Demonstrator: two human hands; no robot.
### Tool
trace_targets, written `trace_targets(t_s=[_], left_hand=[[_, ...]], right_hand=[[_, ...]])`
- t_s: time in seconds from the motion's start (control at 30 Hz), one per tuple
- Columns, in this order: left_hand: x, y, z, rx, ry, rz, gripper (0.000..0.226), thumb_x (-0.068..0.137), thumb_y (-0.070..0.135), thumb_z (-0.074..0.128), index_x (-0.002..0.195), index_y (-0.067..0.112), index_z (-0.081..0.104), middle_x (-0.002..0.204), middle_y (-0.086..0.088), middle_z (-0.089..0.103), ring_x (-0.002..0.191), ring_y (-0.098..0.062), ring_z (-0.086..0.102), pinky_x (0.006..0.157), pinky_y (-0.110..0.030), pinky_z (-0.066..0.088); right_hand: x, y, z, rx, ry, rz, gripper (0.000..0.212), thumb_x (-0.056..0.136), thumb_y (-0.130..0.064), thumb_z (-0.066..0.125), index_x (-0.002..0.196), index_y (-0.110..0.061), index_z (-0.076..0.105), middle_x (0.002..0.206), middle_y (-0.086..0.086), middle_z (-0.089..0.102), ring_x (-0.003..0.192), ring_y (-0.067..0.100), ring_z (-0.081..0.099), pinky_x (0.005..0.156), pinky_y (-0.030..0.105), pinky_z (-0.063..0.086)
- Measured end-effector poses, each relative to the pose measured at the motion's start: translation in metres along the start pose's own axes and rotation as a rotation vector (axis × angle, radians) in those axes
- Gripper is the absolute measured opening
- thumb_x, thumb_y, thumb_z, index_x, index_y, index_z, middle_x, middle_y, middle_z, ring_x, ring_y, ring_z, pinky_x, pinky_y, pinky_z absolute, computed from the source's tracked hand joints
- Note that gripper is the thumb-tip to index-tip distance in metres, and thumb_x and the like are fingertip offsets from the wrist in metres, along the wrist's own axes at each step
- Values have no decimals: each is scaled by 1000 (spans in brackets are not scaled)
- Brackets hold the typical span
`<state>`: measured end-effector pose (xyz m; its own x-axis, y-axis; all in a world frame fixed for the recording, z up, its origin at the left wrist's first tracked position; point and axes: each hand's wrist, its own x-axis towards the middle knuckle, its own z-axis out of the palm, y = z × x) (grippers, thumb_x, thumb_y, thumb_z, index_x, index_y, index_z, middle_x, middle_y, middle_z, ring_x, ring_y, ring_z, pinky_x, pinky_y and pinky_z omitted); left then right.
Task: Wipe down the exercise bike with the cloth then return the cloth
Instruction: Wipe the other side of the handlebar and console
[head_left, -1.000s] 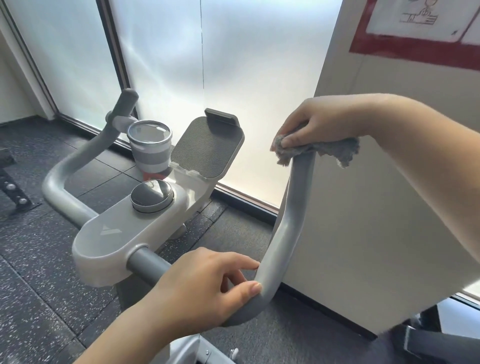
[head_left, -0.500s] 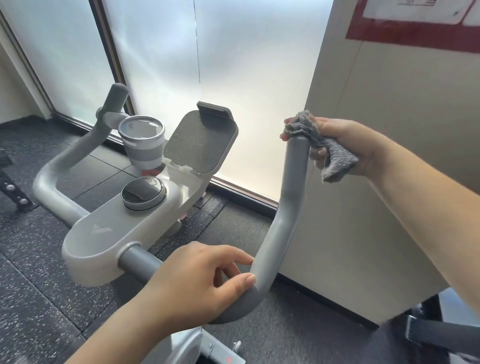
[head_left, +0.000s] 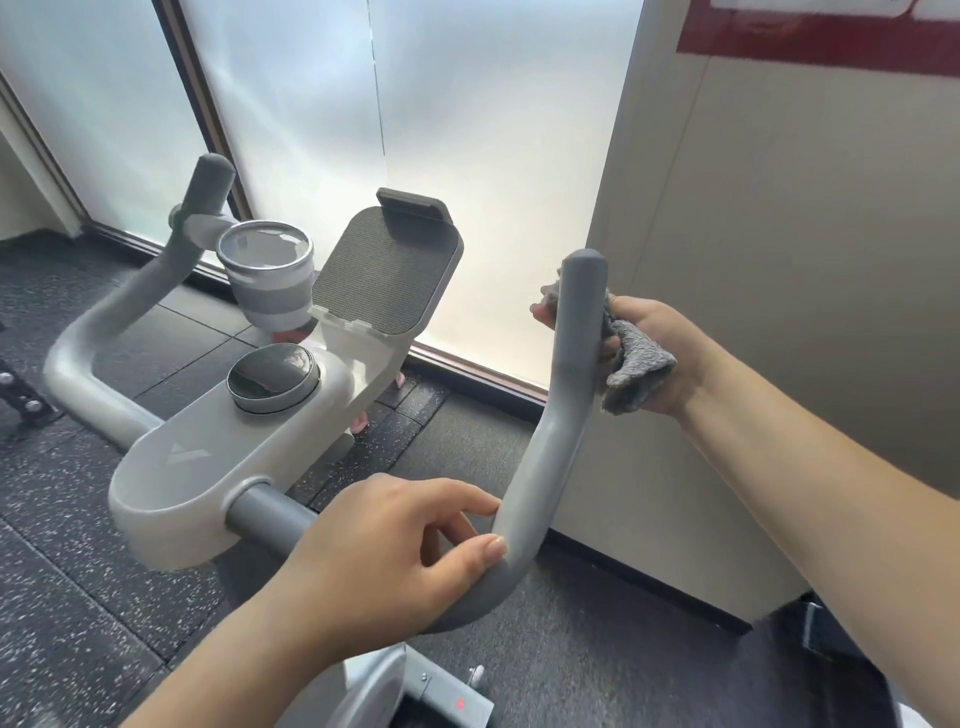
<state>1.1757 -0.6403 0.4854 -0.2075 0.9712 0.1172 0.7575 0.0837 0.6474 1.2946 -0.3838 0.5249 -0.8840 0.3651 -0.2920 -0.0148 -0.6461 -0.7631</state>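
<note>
The exercise bike's grey handlebar curves up on the right, joined to a pale grey console with a round dark dial. My right hand wraps a grey cloth around the upper part of the right bar, just below its tip; fingertips and a bit of cloth show on the bar's far side. My left hand grips the bar's lower bend, thumb and fingers curled around it.
A cup holder with a cup and a dark tablet tray sit behind the dial. The left handlebar rises at left. A beige wall panel stands close on the right; frosted windows lie ahead over speckled black floor.
My right hand with the cloth has slid from over the tip of the right bar down its side. My left hand stays on the lower bend.
</note>
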Motion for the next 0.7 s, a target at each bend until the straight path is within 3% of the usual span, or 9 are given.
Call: trace_targets(t_s=[0.13, 0.33, 0.43, 0.53, 0.7], left_hand=[[0, -1, 1, -3, 0, 10, 42, 72, 63, 50, 103, 41, 67, 77, 35, 65, 69, 4, 64, 70, -27, 52], [0, -1, 1, -4, 10, 26, 35, 72, 61, 51, 103, 49, 58, 77, 37, 65, 68, 4, 65, 69, -29, 53], [0, -1, 1, -3, 7, 29, 37, 71, 61, 50, 103, 45, 62, 77, 36, 65, 67, 4, 64, 69, -30, 53], [0, -2, 1, 4, 3, 40, 42, 71, 62, 49, 104, 42, 65, 79, 37, 65, 68, 4, 64, 69, -30, 53], [-2, -2, -1, 26, -9, 75, 45, 71, 63, 49, 108, 43, 64, 81, 38, 64, 67, 4, 63, 69, -30, 53]], right_hand=[[-7, 17, 1, 6, 14, 26, 27, 86, -20, 50, 91, -10, 75, 92, 4, 73, 34, 4, 45, 32, 11, 37], [-14, 47, -2, 16, 73, 52, 27, 84, -19, 48, 87, -10, 74, 90, 3, 74, 33, 3, 39, 32, 10, 34], [-19, 64, -1, 60, 81, 53, 26, 83, -20, 50, 89, -9, 74, 90, 2, 74, 35, 3, 38, 35, 10, 32], [-21, 78, 2, 99, 117, 3, 31, 87, -26, 51, 96, -7, 73, 88, 1, 71, 38, 2, 36, 38, 10, 30], [-27, 97, 11, 140, 186, -114, 41, 100, -38, 38, 117, -7, 58, 79, 0, 72, 39, 3, 41, 41, 12, 32]])
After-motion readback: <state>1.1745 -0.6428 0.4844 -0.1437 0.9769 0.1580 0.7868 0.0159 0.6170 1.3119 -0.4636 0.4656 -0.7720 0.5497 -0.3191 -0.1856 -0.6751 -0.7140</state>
